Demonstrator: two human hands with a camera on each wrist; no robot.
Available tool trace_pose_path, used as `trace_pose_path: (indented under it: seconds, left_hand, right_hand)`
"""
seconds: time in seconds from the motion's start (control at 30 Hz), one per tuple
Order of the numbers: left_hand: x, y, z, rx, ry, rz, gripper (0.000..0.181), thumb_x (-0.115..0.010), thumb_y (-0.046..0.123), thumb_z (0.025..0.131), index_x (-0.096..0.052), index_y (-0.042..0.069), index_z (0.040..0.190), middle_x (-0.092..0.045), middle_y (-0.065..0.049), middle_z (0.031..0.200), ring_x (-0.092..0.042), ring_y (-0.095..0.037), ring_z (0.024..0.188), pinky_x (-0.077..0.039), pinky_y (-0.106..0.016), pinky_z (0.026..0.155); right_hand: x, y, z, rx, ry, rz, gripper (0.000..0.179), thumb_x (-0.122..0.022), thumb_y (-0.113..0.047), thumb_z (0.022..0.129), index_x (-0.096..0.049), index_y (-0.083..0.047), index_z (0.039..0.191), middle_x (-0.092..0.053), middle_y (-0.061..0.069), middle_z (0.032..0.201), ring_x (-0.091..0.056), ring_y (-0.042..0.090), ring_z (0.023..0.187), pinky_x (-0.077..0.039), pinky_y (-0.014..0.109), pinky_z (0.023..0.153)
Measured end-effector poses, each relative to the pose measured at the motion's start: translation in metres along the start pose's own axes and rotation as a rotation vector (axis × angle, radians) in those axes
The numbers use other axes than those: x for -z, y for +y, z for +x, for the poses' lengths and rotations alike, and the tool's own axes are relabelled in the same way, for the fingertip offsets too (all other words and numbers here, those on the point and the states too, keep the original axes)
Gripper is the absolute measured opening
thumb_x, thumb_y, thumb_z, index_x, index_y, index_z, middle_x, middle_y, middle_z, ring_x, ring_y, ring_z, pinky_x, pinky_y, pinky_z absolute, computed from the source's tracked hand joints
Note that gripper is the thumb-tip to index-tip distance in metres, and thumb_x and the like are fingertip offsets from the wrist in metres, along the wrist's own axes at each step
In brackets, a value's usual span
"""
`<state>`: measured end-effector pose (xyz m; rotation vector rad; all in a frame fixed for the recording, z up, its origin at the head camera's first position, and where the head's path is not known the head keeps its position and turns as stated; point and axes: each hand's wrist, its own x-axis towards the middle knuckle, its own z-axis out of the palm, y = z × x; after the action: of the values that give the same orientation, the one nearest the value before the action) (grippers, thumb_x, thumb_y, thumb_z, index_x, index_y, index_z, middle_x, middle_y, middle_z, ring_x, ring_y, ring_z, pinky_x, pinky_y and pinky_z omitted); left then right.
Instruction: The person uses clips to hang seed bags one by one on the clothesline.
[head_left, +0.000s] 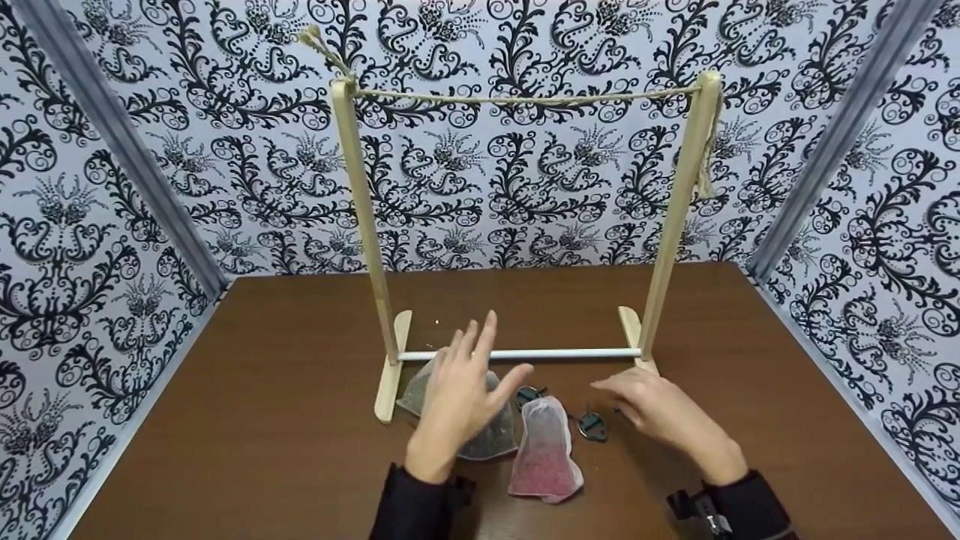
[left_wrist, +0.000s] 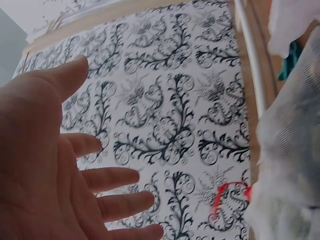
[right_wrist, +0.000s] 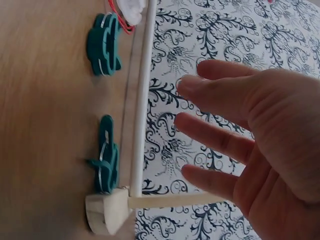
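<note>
My left hand hovers with spread, straight fingers over a mesh bag with dark contents, overlapping much of it in the head view. To its right lies a white mesh bag with pink contents in its lower part. Two dark green clips rest on the table: one clip right of the pink bag, another clip just behind it. My right hand is held above the table beside the right clip, its fingers loosely extended and holding nothing. In the right wrist view both green clips show metal wire.
Behind the bags stands a wooden frame with a left post, a right post and a white crossbar. A slack rope joins the post tops. Patterned walls enclose the brown table.
</note>
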<state>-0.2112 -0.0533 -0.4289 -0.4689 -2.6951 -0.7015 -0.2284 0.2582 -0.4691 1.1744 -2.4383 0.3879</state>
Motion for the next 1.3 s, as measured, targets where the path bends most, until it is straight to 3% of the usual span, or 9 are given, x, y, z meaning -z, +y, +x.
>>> trace_pose_path:
  seconds: [0.13,0.27,0.43,0.63,0.87,1.0,1.3]
  left_hand:
    - [-0.014,0.002,-0.002,-0.053,-0.054,-0.009,0.082,-0.051,0.066,0.097,-0.034,0.014,0.159,-0.051,-0.023,0.146,-0.053,-0.044,0.128,-0.039,-0.057,0.108]
    - [-0.030,0.005,-0.007,-0.046,-0.056,0.076,0.072,-0.063,0.059,0.094,-0.052,0.011,0.147,-0.065,-0.020,0.124,-0.063,-0.040,0.108,-0.054,-0.051,0.085]
    - [-0.039,0.008,-0.012,0.024,-0.058,0.166,0.066,-0.072,0.057,0.088,-0.061,0.007,0.130,-0.067,-0.019,0.110,-0.065,-0.036,0.103,-0.056,-0.049,0.072]
    - [-0.041,0.011,-0.014,-0.004,-0.072,0.201,0.052,-0.073,0.054,0.087,-0.062,0.005,0.100,-0.068,-0.015,0.087,-0.069,-0.035,0.076,-0.054,-0.046,0.060]
    - [-0.044,0.014,-0.015,-0.023,-0.220,0.207,0.046,-0.075,0.053,0.086,-0.070,0.007,0.087,-0.069,-0.013,0.078,-0.069,-0.032,0.071,-0.055,-0.045,0.059]
    - [-0.049,0.015,-0.017,-0.047,-0.291,0.196,0.042,-0.077,0.049,0.085,-0.071,0.008,0.083,-0.069,-0.012,0.076,-0.069,-0.030,0.069,-0.055,-0.043,0.058]
    - [-0.054,0.014,-0.018,-0.053,-0.294,0.210,0.029,-0.078,0.034,0.084,-0.069,0.007,0.077,-0.069,-0.012,0.077,-0.069,-0.031,0.072,-0.056,-0.045,0.060]
  right_hand:
    - [-0.007,-0.001,0.004,-0.012,-0.072,0.029,0.035,-0.073,0.011,0.081,-0.074,-0.004,0.113,-0.074,0.006,0.105,-0.068,0.025,0.097,-0.055,0.043,0.085]
    - [-0.016,-0.004,0.005,0.016,-0.129,0.081,0.030,-0.065,0.013,0.087,-0.073,-0.002,0.112,-0.073,0.008,0.107,-0.069,0.027,0.097,-0.056,0.043,0.086]
    - [-0.022,-0.007,0.008,0.006,-0.220,0.139,0.039,-0.057,0.021,0.086,-0.073,-0.001,0.114,-0.073,0.009,0.109,-0.069,0.026,0.101,-0.056,0.043,0.087]
    - [-0.022,-0.005,0.006,-0.060,-0.274,0.109,0.042,-0.055,0.023,0.083,-0.075,-0.002,0.111,-0.073,0.009,0.104,-0.069,0.027,0.098,-0.056,0.042,0.086]
    - [-0.020,-0.003,0.003,-0.094,-0.233,0.060,0.032,-0.066,0.016,0.084,-0.075,-0.003,0.108,-0.072,0.008,0.098,-0.069,0.027,0.092,-0.056,0.043,0.082]
    - [-0.021,-0.003,0.001,-0.108,-0.235,0.045,0.039,-0.074,0.011,0.080,-0.072,-0.005,0.115,-0.069,0.007,0.099,-0.066,0.027,0.090,-0.054,0.045,0.081]
    - [-0.022,-0.002,-0.001,-0.116,-0.252,0.010,0.038,-0.077,0.005,0.081,-0.073,-0.006,0.117,-0.067,0.005,0.094,-0.060,0.024,0.082,-0.050,0.041,0.073]
